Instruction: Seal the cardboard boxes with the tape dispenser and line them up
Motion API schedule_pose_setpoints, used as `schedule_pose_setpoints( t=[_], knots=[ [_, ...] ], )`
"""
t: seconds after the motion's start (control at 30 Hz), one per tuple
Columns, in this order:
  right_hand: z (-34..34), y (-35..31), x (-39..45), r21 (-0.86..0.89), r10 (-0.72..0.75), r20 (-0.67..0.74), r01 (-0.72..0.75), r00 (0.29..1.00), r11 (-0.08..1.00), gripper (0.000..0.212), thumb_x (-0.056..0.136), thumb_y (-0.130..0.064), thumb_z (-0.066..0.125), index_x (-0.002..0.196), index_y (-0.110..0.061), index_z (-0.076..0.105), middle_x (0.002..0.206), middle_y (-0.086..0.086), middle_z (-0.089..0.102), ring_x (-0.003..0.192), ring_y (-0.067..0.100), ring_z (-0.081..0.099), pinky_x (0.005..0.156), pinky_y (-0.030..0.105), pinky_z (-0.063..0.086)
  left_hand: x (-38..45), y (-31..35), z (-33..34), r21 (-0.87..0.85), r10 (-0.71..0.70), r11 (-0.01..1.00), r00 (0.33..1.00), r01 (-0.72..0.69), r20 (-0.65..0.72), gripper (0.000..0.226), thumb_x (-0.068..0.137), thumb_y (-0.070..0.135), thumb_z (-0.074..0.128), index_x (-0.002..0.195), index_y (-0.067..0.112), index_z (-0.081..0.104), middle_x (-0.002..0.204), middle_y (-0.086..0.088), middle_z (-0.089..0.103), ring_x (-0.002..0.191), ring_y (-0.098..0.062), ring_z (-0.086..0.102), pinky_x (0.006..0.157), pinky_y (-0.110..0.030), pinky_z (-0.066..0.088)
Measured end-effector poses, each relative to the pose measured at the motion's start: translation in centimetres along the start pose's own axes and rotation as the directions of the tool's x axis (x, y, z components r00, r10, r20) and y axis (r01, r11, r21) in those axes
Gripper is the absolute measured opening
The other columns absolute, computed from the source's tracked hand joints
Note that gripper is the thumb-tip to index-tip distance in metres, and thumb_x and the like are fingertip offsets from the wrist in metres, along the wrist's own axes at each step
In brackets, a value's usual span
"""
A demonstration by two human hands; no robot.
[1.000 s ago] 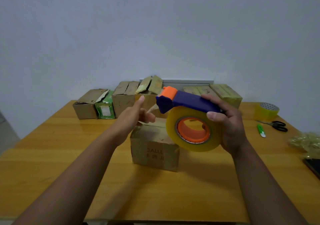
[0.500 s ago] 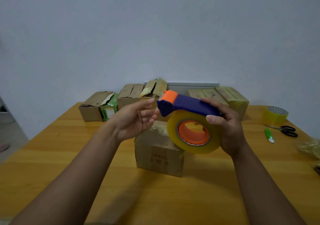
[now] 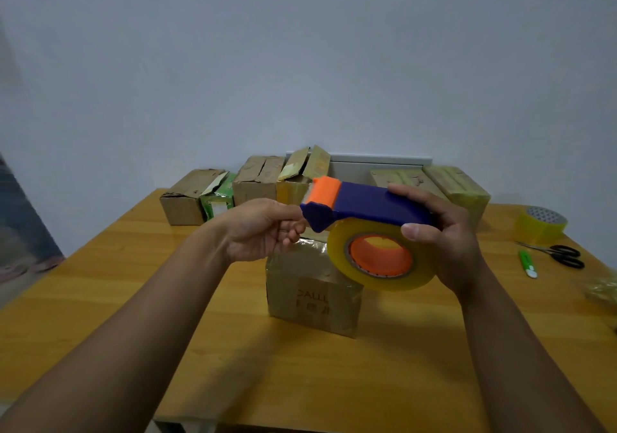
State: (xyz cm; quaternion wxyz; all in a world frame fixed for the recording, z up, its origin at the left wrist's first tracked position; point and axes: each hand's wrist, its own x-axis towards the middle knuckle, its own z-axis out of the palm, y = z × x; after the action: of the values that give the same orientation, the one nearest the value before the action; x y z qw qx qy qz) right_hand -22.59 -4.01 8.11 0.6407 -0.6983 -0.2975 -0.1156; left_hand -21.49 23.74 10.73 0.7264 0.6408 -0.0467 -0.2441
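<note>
Your right hand (image 3: 447,249) is wrapped around the back of the tape dispenser (image 3: 367,219), thumb on the near side and fingers over the top, holding it in the air just above the box (image 3: 314,294) that sits on the table (image 3: 100,299) in front of you. The dispenser's long axis runs left to right, tilted a little down at the nose; its orange cutter end points toward your left hand (image 3: 263,229), and the roll hangs below with its orange core facing you. Your left hand is the nearer one to that nose: its fingers are curled and bunched right at the blue tip, probably feeling for the loose tape end, though you cannot tell whether they actually pinch any tape. The box lies directly below and slightly behind both hands, so the pull should go down and left onto its top. The other boxes (image 3: 257,179) wait in a row at the back edge.
</note>
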Motion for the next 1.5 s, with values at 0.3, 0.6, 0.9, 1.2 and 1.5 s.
schedule_pose_setpoints(
  t=[0.3, 0.6, 0.9, 1.2, 1.5],
  knots=[
    [0.3, -0.5, 0.4, -0.031, 0.043, 0.019, -0.043, 0.999, 0.999, 0.049, 0.067, -0.046, 0.068, 0.115, -0.045, 0.067, 0.117, -0.012, 0.063, 0.107, 0.022, 0.062, 0.072, 0.031, 0.058, -0.1, 0.5, -0.4, 0.048, 0.158, 0.987, 0.985, -0.155, -0.070, 0.015, 0.092, 0.007, 0.052, 0.080, 0.007, 0.060, 0.066, -0.002, 0.048, 0.057, -0.009, 0.044, 0.051, -0.018, 0.042],
    [-0.5, -1.3, 0.9, -0.032, 0.074, 0.029, -0.073, 0.997, 0.997, 0.048, 0.066, -0.045, 0.070, 0.114, -0.042, 0.069, 0.119, -0.014, 0.063, 0.109, 0.019, 0.062, 0.073, 0.030, 0.057, 0.3, 0.6, 0.9, 0.238, 0.216, 0.956, 0.961, -0.172, -0.172, 0.024, 0.099, 0.018, 0.048, 0.111, 0.004, 0.063, 0.093, -0.008, 0.068, 0.078, -0.011, 0.065, 0.068, -0.027, 0.049],
    [-2.1, -1.2, 0.4, -0.054, 0.120, -0.010, -0.120, 0.993, 0.991, 0.052, 0.064, -0.047, 0.073, 0.115, -0.039, 0.070, 0.123, -0.014, 0.062, 0.112, 0.018, 0.061, 0.079, 0.034, 0.057, 0.4, 1.0, -0.5, 0.187, 0.273, 0.953, 0.941, -0.237, -0.198, 0.015, 0.097, 0.013, 0.054, 0.082, 0.010, 0.056, 0.068, -0.002, 0.053, 0.064, -0.012, 0.050, 0.063, -0.025, 0.045],
    [-4.4, -1.1, 0.1, -0.164, 0.205, 0.035, -0.196, 0.978, 0.967, 0.044, 0.067, -0.037, 0.073, 0.110, -0.046, 0.069, 0.111, -0.022, 0.065, 0.099, 0.004, 0.063, 0.068, 0.019, 0.053, 0.2, -0.4, -4.1, 0.209, 0.244, 0.962, 0.896, -0.175, -0.372, 0.006, 0.096, 0.013, 0.056, 0.093, 0.008, 0.056, 0.069, -0.002, 0.053, 0.066, -0.013, 0.053, 0.065, -0.025, 0.050],
    [-3.9, 0.4, 0.5, -0.226, 0.244, 0.061, -0.224, 0.968, 0.948, 0.042, 0.065, -0.037, 0.069, 0.107, -0.042, 0.071, 0.106, -0.023, 0.066, 0.096, 0.002, 0.062, 0.073, 0.014, 0.050, 1.2, -2.6, -3.6, -0.023, 0.083, 0.995, 0.911, -0.101, -0.404, 0.011, 0.095, 0.005, 0.056, 0.104, 0.000, 0.057, 0.067, -0.008, 0.057, 0.088, -0.033, 0.071, 0.073, -0.035, 0.060]
  ],
)
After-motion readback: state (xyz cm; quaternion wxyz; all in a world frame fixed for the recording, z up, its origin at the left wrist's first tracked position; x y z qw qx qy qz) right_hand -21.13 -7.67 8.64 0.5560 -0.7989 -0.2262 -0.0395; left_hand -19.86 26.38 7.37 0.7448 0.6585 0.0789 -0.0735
